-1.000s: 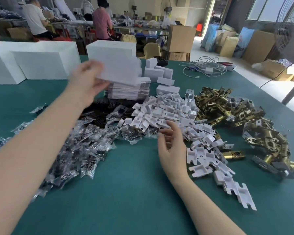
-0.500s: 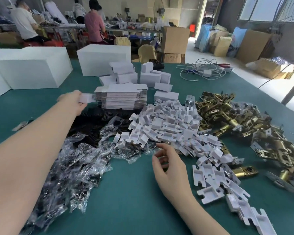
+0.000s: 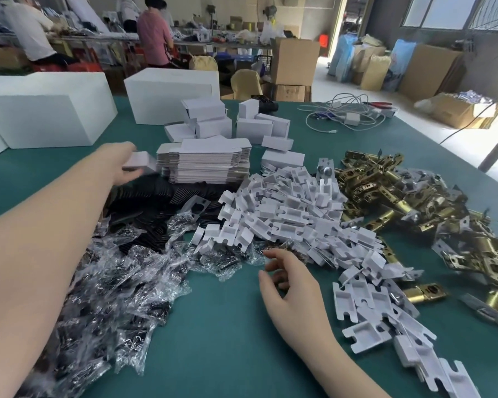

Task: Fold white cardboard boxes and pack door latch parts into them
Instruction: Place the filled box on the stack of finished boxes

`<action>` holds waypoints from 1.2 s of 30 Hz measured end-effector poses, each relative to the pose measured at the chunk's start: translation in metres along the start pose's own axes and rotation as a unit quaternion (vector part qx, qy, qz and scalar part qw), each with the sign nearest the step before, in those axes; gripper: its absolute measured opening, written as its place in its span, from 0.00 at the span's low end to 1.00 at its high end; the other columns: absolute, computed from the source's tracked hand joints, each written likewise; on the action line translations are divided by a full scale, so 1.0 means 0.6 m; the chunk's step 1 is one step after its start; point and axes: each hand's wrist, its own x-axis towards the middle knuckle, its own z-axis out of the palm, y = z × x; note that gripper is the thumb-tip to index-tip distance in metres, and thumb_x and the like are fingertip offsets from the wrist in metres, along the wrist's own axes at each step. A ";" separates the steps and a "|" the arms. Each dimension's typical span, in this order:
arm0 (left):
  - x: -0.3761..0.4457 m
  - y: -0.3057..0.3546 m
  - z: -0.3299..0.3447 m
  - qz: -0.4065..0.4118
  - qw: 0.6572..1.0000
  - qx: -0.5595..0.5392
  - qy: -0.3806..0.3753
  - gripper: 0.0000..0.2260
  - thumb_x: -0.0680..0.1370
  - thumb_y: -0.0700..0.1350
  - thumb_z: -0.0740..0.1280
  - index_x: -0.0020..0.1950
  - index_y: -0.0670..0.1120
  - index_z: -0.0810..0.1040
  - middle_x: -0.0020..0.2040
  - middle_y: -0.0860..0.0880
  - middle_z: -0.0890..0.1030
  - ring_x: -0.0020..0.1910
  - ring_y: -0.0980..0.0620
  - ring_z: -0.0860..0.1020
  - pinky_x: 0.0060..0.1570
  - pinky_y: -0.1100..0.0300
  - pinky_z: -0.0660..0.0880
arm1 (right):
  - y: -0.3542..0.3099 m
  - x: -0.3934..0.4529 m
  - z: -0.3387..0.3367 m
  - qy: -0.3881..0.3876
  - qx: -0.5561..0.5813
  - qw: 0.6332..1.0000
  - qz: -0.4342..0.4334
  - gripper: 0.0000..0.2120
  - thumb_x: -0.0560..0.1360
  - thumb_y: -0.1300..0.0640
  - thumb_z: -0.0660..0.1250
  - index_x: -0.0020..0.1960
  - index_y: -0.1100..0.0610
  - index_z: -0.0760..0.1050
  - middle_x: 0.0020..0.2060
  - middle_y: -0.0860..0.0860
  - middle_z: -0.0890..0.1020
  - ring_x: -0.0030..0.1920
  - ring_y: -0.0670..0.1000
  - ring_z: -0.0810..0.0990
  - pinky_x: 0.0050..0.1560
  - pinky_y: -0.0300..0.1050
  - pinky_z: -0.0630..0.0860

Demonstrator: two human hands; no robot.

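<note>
Our left hand (image 3: 118, 163) pinches a flat white box blank (image 3: 140, 163) beside the stack of box blanks (image 3: 204, 163); our right hand (image 3: 292, 285) hovers over the worktop (image 3: 227, 326), fingers (image 3: 273, 255) loosely spread.

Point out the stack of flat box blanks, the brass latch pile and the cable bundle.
stack of flat box blanks (image 3: 210, 152), head view, top sheet.
brass latch pile (image 3: 385, 182), head view, middle.
cable bundle (image 3: 348, 116), head view, white adapter.
</note>
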 end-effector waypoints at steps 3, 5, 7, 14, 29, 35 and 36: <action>0.003 -0.008 0.002 0.032 0.998 0.054 0.002 0.06 0.78 0.38 0.67 0.47 0.44 0.70 0.48 0.48 0.71 0.56 0.48 0.72 0.52 0.58 0.76 | 0.002 0.001 0.001 0.001 0.002 1.000 0.003 0.12 0.77 0.54 0.67 0.57 0.40 0.73 0.46 0.41 0.77 0.46 0.44 0.77 0.47 0.37 0.75; 0.001 -0.005 0.001 0.040 0.997 0.067 -0.006 0.06 0.78 0.37 0.67 0.48 0.43 0.70 0.51 0.47 0.70 0.58 0.47 0.71 0.52 0.58 0.79 | 0.003 0.001 0.001 -0.001 -0.001 1.000 0.005 0.12 0.77 0.54 0.67 0.56 0.40 0.73 0.47 0.40 0.77 0.47 0.44 0.77 0.46 0.37 0.75; 0.010 -0.001 0.001 0.056 0.995 0.085 0.003 0.12 0.78 0.36 0.67 0.59 0.43 0.71 0.58 0.47 0.69 0.58 0.49 0.70 0.40 0.62 0.79 | 0.003 0.000 0.000 -0.003 -0.002 1.000 0.004 0.12 0.77 0.53 0.67 0.56 0.38 0.72 0.47 0.40 0.77 0.47 0.44 0.77 0.47 0.37 0.75; 0.052 -0.023 0.000 0.087 0.993 0.084 -0.010 0.13 0.78 0.33 0.67 0.62 0.40 0.73 0.65 0.44 0.71 0.60 0.47 0.71 0.53 0.53 0.78 | 0.005 0.000 0.001 -0.008 -0.017 1.000 -0.007 0.12 0.77 0.53 0.67 0.55 0.37 0.72 0.50 0.34 0.74 0.50 0.44 0.76 0.49 0.38 0.75; -0.018 -0.004 0.058 0.536 0.774 0.333 0.046 0.19 0.82 0.50 0.56 0.69 0.43 0.73 0.67 0.43 0.75 0.66 0.44 0.71 0.65 0.50 0.68 | 0.009 0.002 0.004 -0.009 -0.022 1.000 -0.010 0.11 0.77 0.52 0.67 0.53 0.37 0.72 0.48 0.35 0.75 0.49 0.43 0.76 0.46 0.35 0.73; -0.076 -0.012 0.135 0.451 0.537 0.684 -0.201 0.22 0.83 0.58 0.53 0.73 0.50 0.69 0.71 0.45 0.73 0.67 0.43 0.72 0.62 0.48 0.72 | 0.006 0.001 -0.001 -0.013 -0.020 1.000 -0.015 0.11 0.77 0.53 0.67 0.53 0.37 0.73 0.47 0.39 0.77 0.48 0.42 0.76 0.46 0.35 0.73; -0.074 -0.016 0.135 0.464 0.503 0.706 -0.181 0.18 0.84 0.57 0.53 0.68 0.51 0.72 0.67 0.45 0.77 0.62 0.43 0.75 0.57 0.49 0.75 | 0.005 0.003 0.000 -0.014 -0.020 1.000 -0.014 0.11 0.77 0.53 0.67 0.53 0.37 0.73 0.46 0.39 0.77 0.48 0.42 0.76 0.46 0.34 0.73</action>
